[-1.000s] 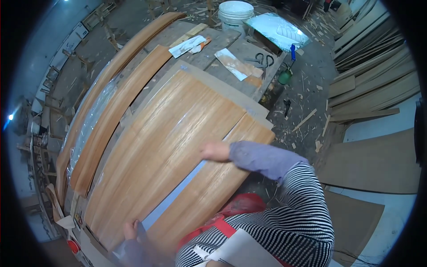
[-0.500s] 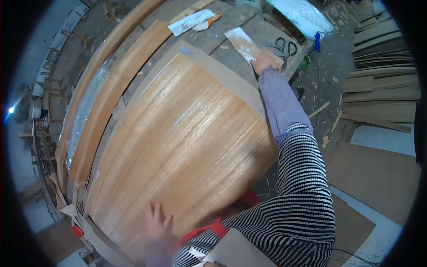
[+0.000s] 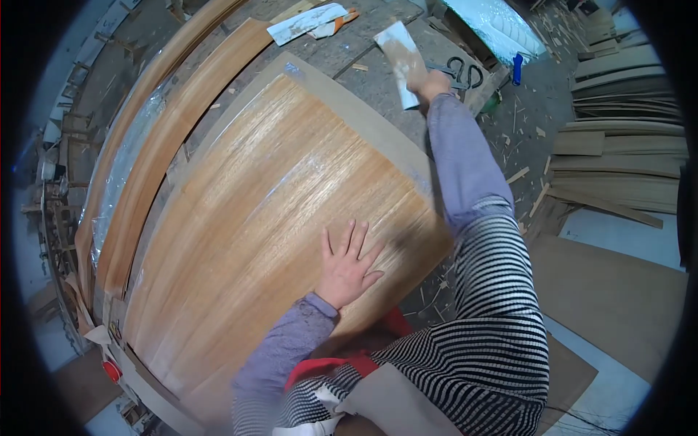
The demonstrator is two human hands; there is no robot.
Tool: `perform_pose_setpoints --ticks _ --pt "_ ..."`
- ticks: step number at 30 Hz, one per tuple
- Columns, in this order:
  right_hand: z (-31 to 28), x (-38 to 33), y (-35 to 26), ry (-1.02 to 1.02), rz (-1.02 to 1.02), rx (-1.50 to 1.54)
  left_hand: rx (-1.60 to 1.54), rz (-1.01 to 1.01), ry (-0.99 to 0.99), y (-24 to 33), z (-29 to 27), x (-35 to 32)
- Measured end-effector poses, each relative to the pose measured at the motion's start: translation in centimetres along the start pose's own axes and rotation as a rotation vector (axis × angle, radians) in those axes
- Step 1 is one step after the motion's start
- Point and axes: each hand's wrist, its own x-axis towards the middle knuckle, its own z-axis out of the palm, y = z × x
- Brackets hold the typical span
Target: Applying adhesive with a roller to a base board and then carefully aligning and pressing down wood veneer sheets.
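A wide wood-veneer panel with striped grain and glossy patches lies in front of me. My left hand rests palm down near the panel's right side, fingers spread, holding nothing. My right hand reaches to the far right of the bench and grips the edge of a flat white strip smeared with brown dust; the fingers are partly hidden. Just beyond that hand lie black-handled scissors.
Two long curved wooden pieces lie at the left with clear plastic film. A white strip rests on an orange piece at the far edge. Stacked boards stand on the right; a red round button is at lower left. Wood scraps litter the floor.
My left hand has moved right and away from me across the panel. My right hand has closed on the white strip, which has turned to point more straight away from me.
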Motion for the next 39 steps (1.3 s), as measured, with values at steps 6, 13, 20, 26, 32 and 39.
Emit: perform_pose_setpoints --ticks 6,13,20,26,32,39 --pt "-3.0 -17.8 -1.6 0.077 -0.781 0.002 -0.039 -0.068 0.027 -1.4 0.3 -1.8" --pt "1.4 -31.5 0.6 -0.398 -0.675 0.263 -0.078 -0.267 0.136 -4.3 -0.6 -10.0" --pt "6.3 -39.5 0.6 -0.047 -1.129 -0.317 0.217 -1.043 0.395 -11.8 -0.7 -34.6" --pt "11.0 -55.5 -8.1 -0.344 -1.336 -0.27 0.358 -1.464 0.652 -17.7 -2.8 -55.5" --pt "19.7 -73.6 -17.8 -0.448 -1.442 -0.294 0.39 -1.398 0.56 -20.8 -6.4 -75.0" --pt "32.6 -96.2 -31.1 -0.693 -1.733 -0.125 0.369 -1.25 0.512 -22.3 -6.4 -92.2"
